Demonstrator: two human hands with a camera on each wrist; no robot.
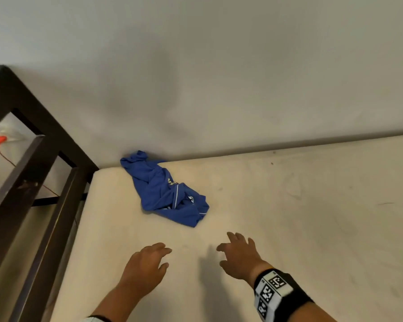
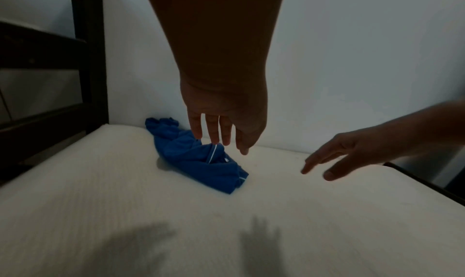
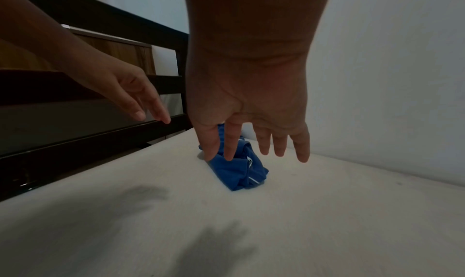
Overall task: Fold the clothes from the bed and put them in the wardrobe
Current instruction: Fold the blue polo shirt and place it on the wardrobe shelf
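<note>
A crumpled blue garment [image 1: 166,190] with thin white piping lies on the cream mattress [image 1: 289,217], near the wall and the bed's dark frame. Both my hands hover above the mattress, short of the garment and not touching it. My left hand [image 1: 149,263] has its fingers spread and relaxed, holding nothing. My right hand [image 1: 239,254], with a marker band on the wrist, is likewise open with fingers extended. The left wrist view shows the garment [image 2: 201,160] beyond my left hand [image 2: 221,134]. In the right wrist view my right hand [image 3: 254,142] partly hides the garment [image 3: 239,174].
A dark wooden bed frame [image 1: 40,159] runs along the mattress's left side. A plain white wall [image 1: 219,77] backs the bed. Beyond the frame lies something white with an orange bit [image 1: 0,139] and a thin red cord.
</note>
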